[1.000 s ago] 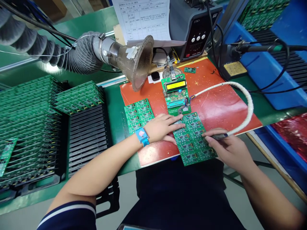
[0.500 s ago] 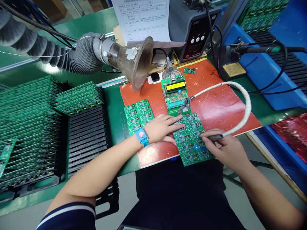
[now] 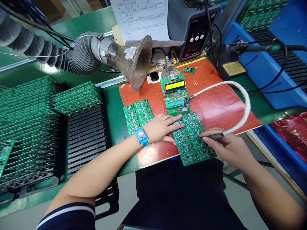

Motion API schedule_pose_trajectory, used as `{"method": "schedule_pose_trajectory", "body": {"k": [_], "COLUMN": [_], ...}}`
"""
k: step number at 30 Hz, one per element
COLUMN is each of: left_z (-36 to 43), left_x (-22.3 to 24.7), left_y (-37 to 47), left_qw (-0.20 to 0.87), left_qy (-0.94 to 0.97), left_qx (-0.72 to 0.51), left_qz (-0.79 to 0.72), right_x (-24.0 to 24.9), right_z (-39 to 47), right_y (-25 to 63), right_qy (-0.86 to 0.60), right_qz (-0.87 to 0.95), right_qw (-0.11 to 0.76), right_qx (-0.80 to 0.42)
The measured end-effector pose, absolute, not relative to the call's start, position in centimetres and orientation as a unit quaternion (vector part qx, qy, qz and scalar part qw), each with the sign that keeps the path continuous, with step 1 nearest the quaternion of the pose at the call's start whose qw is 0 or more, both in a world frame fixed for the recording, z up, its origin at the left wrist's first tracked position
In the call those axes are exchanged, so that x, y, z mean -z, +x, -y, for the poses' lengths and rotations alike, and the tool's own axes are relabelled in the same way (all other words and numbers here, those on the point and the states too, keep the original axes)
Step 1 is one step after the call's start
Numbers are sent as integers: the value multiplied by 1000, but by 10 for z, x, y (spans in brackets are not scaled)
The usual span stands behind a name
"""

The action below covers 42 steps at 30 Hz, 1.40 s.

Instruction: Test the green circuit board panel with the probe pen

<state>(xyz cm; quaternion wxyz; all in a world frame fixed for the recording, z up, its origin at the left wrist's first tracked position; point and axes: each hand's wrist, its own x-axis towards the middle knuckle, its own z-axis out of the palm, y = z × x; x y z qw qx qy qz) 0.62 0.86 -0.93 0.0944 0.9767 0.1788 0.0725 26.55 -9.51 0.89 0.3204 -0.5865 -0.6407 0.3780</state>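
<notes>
Left hand (image 3: pixel 157 129) spread, fingers on near PCB panel (image 3: pixel 193 139). Right hand (image 3: pixel 231 148) pinches probe (image 3: pixel 216 136) over it. Programmer board (image 3: pixel 175 94) beyond left fingertips.

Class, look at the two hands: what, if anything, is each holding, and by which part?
The right hand holds the probe by its dark end, beside the white cable. The left hand rests its fingers on the circuit panel's upper left part.

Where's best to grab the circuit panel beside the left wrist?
Probably the exposed edges at its far end, coming from the far side and above: the circuit panel is thin and lies flat, while the left hand and wrist hide part of its near end.
</notes>
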Motion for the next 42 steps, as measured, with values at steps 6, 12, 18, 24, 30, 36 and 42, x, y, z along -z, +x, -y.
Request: {"method": "schedule_pose_trajectory", "body": {"k": [6, 12, 18, 24, 30, 36, 42], "left_z": [-8, -8, -8, -8, -8, -7, -7], "left_x": [10, 9, 9, 9, 8, 10, 9], "left_y": [6, 7, 7, 7, 7, 7, 7], "left_qw": [96, 97, 93, 97, 96, 88, 88], "left_qy": [976, 976, 976, 976, 976, 976, 977], "left_qx": [-70, -68, -74, -65, -68, -76, -72], "left_qz": [-181, -183, -181, -185, -184, -184, -182], "right_x": [-9, -8, -8, -7, -8, -6, -5], "right_z": [94, 94, 94, 94, 94, 94, 94], "right_y": [267, 268, 266, 266, 266, 267, 266], "right_qy": [-586, -587, -592, -594, -590, -585, -586], "right_qz": [650, 650, 646, 648, 652, 654, 655], "right_qw": [317, 313, 311, 313, 312, 312, 310], "right_qx": [-366, -367, -369, -361, -361, -365, -362]}}
